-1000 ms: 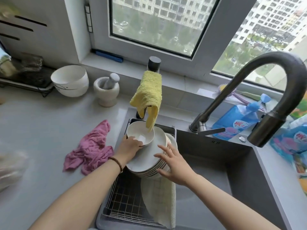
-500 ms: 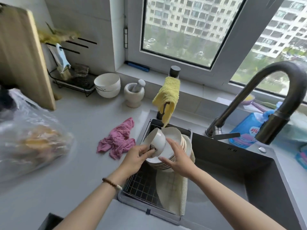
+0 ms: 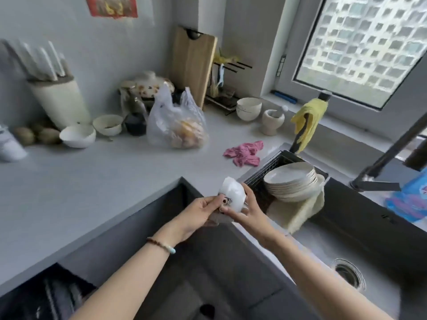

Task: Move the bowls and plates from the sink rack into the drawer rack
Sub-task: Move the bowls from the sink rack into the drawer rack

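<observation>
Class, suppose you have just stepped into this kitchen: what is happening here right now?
A person holds a small white bowl with a dark printed mark in both hands, the left hand and the right hand, above the grey counter's edge. A stack of pale round plates stands in the black wire sink rack, resting on a cream cloth. An open drawer shows at lower left, blurred.

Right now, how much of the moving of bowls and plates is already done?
Nearly nothing looks finished. In hand: both hands, left and right, hold one small white patterned bowl away from the sink rack. Left: the stack of cream plates in that rack. No dishes are visible in the drawer below.
</observation>
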The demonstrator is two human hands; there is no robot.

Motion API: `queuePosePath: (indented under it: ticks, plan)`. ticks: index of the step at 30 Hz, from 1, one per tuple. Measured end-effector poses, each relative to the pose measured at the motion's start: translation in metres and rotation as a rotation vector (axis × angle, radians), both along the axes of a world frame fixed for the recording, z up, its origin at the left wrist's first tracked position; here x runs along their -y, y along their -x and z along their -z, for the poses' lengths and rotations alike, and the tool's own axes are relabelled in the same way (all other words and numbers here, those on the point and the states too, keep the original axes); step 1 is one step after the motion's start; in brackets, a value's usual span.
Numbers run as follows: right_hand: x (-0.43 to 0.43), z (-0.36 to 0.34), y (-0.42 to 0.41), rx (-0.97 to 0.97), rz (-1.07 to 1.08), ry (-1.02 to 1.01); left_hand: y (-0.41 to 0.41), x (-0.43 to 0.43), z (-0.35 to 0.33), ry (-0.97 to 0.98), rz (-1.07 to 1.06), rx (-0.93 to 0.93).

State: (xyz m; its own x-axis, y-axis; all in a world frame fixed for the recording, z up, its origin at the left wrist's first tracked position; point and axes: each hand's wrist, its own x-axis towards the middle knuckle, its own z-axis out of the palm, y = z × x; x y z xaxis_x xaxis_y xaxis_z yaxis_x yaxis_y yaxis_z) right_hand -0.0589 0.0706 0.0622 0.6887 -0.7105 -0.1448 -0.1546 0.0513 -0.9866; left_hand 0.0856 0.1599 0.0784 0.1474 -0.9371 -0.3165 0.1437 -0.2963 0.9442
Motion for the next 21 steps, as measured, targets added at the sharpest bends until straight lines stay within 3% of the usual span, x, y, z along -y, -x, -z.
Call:
queuePosePath:
  ticks: [9,21]
  plan:
    - [-0.203,0.019,-0.062,-0.038,-0.421,-0.153,-0.025,-0.254,0.001,-0.081,-0.322,-0.052]
    - [-0.43,0.075,-0.177,-0.216,-0.753,-0.243,-0.114,-0.51,0.059,-0.265,-0.605,-0.03]
